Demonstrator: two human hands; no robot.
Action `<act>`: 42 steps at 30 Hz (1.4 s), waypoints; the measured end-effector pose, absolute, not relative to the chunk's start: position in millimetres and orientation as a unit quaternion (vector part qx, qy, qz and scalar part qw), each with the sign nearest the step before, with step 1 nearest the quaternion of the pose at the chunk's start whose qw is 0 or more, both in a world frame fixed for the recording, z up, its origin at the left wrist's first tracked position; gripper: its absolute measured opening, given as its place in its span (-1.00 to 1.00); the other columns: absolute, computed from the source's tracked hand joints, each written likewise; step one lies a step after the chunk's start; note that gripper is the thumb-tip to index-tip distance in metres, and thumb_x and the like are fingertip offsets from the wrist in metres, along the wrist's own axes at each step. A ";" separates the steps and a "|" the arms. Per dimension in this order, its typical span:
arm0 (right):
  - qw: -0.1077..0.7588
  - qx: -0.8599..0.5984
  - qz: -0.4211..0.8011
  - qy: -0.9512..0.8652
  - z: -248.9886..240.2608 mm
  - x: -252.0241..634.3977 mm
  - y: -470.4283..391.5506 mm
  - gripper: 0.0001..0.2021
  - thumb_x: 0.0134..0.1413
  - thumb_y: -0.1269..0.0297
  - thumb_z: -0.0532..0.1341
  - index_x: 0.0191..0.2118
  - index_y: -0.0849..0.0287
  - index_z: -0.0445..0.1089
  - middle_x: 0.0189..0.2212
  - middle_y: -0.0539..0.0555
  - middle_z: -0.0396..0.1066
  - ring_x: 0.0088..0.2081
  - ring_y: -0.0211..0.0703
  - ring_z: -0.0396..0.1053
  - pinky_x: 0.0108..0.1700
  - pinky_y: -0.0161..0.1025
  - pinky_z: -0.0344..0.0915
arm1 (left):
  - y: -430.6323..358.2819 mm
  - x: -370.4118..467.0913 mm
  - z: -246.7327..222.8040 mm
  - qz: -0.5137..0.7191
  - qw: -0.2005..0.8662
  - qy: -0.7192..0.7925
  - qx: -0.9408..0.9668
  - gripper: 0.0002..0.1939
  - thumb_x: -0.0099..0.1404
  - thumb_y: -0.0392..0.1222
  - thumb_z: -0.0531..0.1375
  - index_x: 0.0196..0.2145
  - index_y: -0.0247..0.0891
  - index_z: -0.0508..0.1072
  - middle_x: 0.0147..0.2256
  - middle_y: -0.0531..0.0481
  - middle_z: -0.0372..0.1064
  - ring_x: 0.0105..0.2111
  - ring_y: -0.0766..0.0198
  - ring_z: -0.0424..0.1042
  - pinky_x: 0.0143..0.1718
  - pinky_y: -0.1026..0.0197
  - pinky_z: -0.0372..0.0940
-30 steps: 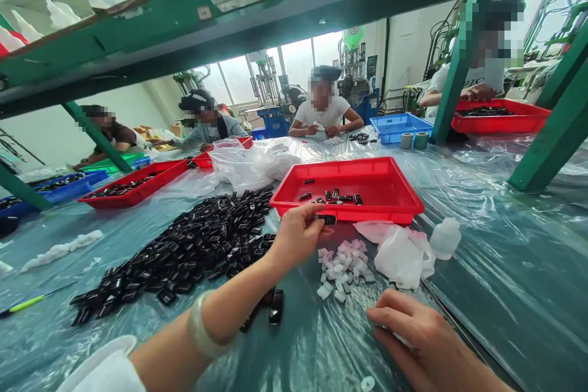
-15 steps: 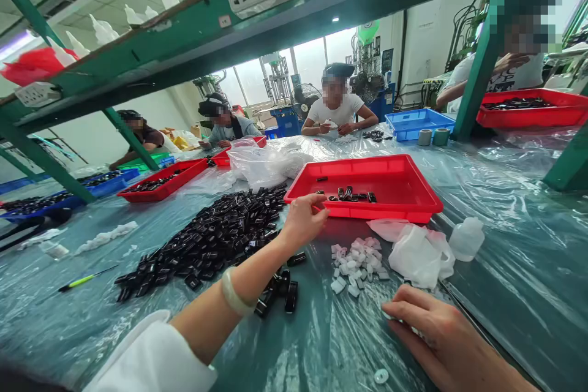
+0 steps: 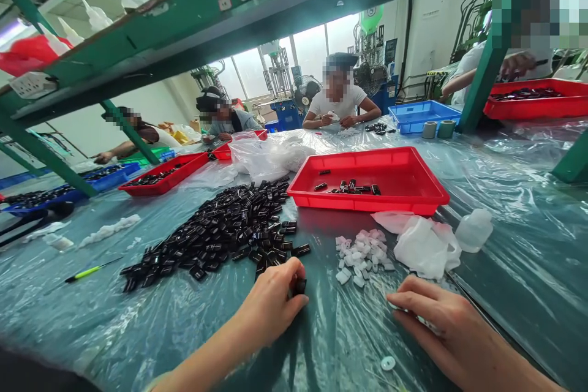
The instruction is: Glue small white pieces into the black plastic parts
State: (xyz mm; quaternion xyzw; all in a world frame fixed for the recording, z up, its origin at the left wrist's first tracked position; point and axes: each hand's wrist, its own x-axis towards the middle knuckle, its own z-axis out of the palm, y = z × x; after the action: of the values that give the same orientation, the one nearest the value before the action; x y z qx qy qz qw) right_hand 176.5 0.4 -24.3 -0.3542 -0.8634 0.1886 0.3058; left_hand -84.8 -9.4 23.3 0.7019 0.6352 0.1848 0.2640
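Observation:
My left hand (image 3: 275, 297) is closed around a black plastic piece (image 3: 300, 286), at the near end of a large heap of glossy black pieces (image 3: 215, 233). Its fingers partly cover the piece. On the right, my right hand (image 3: 445, 321) rests low over the table with its fingers bent together. A bit of white shows at its fingertips, apparently a small white piece (image 3: 390, 299), mostly hidden. Just beyond that hand lies a pile of small translucent white pieces (image 3: 362, 254). Several black pieces lie in the red tray (image 3: 367, 201) behind the pile.
Beside the white pile are a crumpled white plastic bag (image 3: 422, 248) and a translucent bottle (image 3: 474, 231). A white disc (image 3: 388, 363) lies near me. A yellow-green tool (image 3: 85, 274) is at left. Overhead crosses a green shelf beam (image 3: 184, 43). Other people sit around the plastic-covered table.
My left hand has come back from the red tray's near edge to the near black pieces and now grips one. A black piece shows in the tray's left part. My right hand stays nearly still.

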 end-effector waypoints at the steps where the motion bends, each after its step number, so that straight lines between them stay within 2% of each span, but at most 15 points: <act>1: 0.310 -0.353 0.191 -0.862 -23.8 176.3 0.2 -0.82 0.16 0.45 0.00 -0.33 0.17 0.33 -0.43 0.05 0.32 -0.43 -0.24 0.36 -0.40 -0.32 0.30 | -9.4 -79.8 23.7 0.187 0.264 0.631 0.705 -0.94 0.06 -0.30 0.13 -0.43 -0.21 0.31 -0.53 0.13 0.25 -0.55 0.34 0.20 -0.51 0.33 0.05; 4: 0.321 -0.349 0.212 -0.855 -22.6 175.2 -2.4 -0.82 0.15 0.45 0.01 -0.28 0.17 0.35 -0.42 0.05 0.34 -0.41 -0.24 0.36 -0.38 -0.32 0.30 | -6.0 -61.1 28.0 0.210 0.339 0.604 0.690 -0.92 0.08 -0.28 0.14 -0.43 -0.22 0.26 -0.55 0.14 0.23 -0.59 0.37 0.24 -0.55 0.35 0.11; 7: 0.328 -0.353 0.265 -0.835 -19.1 173.3 -6.5 -0.83 0.10 0.44 0.08 -0.20 0.20 0.35 -0.43 0.03 0.36 -0.41 -0.24 0.36 -0.36 -0.32 0.29 | 2.6 -38.6 32.8 0.267 0.526 0.550 0.591 -0.81 0.09 -0.21 0.19 -0.39 -0.24 0.21 -0.60 0.15 0.24 -0.67 0.39 0.26 -0.64 0.36 0.18; 12: 0.291 -0.416 0.385 -0.771 -8.0 170.2 -7.6 -0.89 -0.05 0.44 0.18 -0.36 0.18 0.43 -0.53 -0.04 0.39 -0.47 -0.26 0.32 -0.38 -0.36 0.22 | 15.2 -10.4 28.3 0.303 0.642 0.467 0.527 -0.77 0.09 -0.17 0.24 -0.39 -0.29 0.25 -0.63 0.10 0.31 -0.71 0.40 0.30 -0.70 0.40 0.22; 17: 0.256 -0.446 0.438 -0.738 -8.0 168.0 -5.0 -0.86 -0.04 0.37 0.14 -0.50 0.19 0.43 -0.64 -0.07 0.28 -0.56 -0.31 0.17 -0.51 -0.39 0.07 | 14.9 -5.0 17.4 0.316 0.668 0.448 0.504 -0.77 0.10 -0.15 0.26 -0.40 -0.33 0.29 -0.64 0.06 0.34 -0.70 0.40 0.32 -0.69 0.42 0.24; 26: 0.241 -0.451 0.512 -0.690 -9.2 167.1 -5.0 -0.83 -0.06 0.32 0.14 -0.58 0.21 0.36 -0.69 -0.11 0.03 -0.59 -0.36 -0.01 -0.56 -0.37 -0.06 | 10.8 -11.8 14.9 0.319 0.687 0.441 0.482 -0.75 0.15 -0.11 0.23 -0.29 -0.34 0.36 -0.64 0.07 0.34 -0.64 0.34 0.40 -0.64 0.41 0.28; 28: 0.241 -0.453 0.537 -0.670 -5.8 168.4 -6.1 -0.84 -0.06 0.30 0.15 -0.57 0.21 0.37 -0.69 -0.11 0.04 -0.58 -0.35 0.00 -0.55 -0.37 -0.05 | 11.3 -12.9 13.3 0.321 0.686 0.454 0.470 -0.75 0.14 -0.12 0.24 -0.29 -0.33 0.37 -0.68 0.10 0.31 -0.69 0.36 0.37 -0.70 0.45 0.22; 32: 0.245 -0.454 0.573 -0.637 -0.7 169.2 -8.3 -0.85 -0.09 0.28 0.17 -0.56 0.21 0.37 -0.68 -0.10 0.12 -0.57 -0.35 0.05 -0.52 -0.38 0.00 | 10.4 -13.6 10.8 0.320 0.681 0.472 0.460 -0.77 0.10 -0.09 0.27 -0.42 -0.35 0.42 -0.71 0.11 0.28 -0.77 0.45 0.26 -0.79 0.49 0.08; 35: 0.237 -0.449 0.612 -0.607 1.2 167.9 -8.3 -0.86 -0.11 0.29 0.17 -0.56 0.23 0.36 -0.67 -0.08 0.19 -0.57 -0.35 0.08 -0.52 -0.38 0.01 | 7.5 -13.4 11.0 0.323 0.673 0.481 0.460 -0.74 0.07 -0.06 0.28 -0.44 -0.34 0.44 -0.69 0.09 0.30 -0.79 0.51 0.16 -0.80 0.50 0.02; 37: 0.230 -0.447 0.633 -0.589 2.1 167.0 -7.8 -0.86 -0.12 0.29 0.17 -0.57 0.23 0.34 -0.67 -0.07 0.22 -0.57 -0.34 0.10 -0.52 -0.37 0.01 | 5.5 -13.0 11.8 0.322 0.671 0.486 0.459 -0.72 0.05 -0.03 0.29 -0.45 -0.33 0.43 -0.73 0.11 0.24 -0.80 0.53 0.10 -0.80 0.49 -0.03; 39: 0.225 -0.444 0.647 -0.577 2.7 166.5 -7.7 -0.85 -0.12 0.28 0.16 -0.58 0.23 0.32 -0.68 -0.07 0.20 -0.58 -0.35 0.08 -0.54 -0.36 -0.02 | 4.1 -12.4 13.1 0.320 0.671 0.486 0.459 -0.71 0.04 -0.01 0.29 -0.46 -0.32 0.42 -0.78 0.16 0.16 -0.81 0.53 0.06 -0.80 0.48 -0.07; 42: 0.221 -0.441 0.661 -0.565 3.0 166.4 -8.6 -0.84 -0.13 0.27 0.15 -0.59 0.23 0.29 -0.68 -0.07 0.19 -0.59 -0.35 0.06 -0.54 -0.36 -0.04 | 3.1 -12.2 15.0 0.317 0.670 0.486 0.463 -0.69 0.05 0.01 0.28 -0.48 -0.32 0.40 -0.78 0.16 0.14 -0.81 0.53 0.04 -0.79 0.47 -0.12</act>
State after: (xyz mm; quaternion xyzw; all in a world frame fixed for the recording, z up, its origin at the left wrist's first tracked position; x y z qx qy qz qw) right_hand 166.4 -8.6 3.0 -0.4414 -0.5654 0.6609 0.2205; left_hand -12.2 3.1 15.0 0.4630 0.4860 0.3174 0.6698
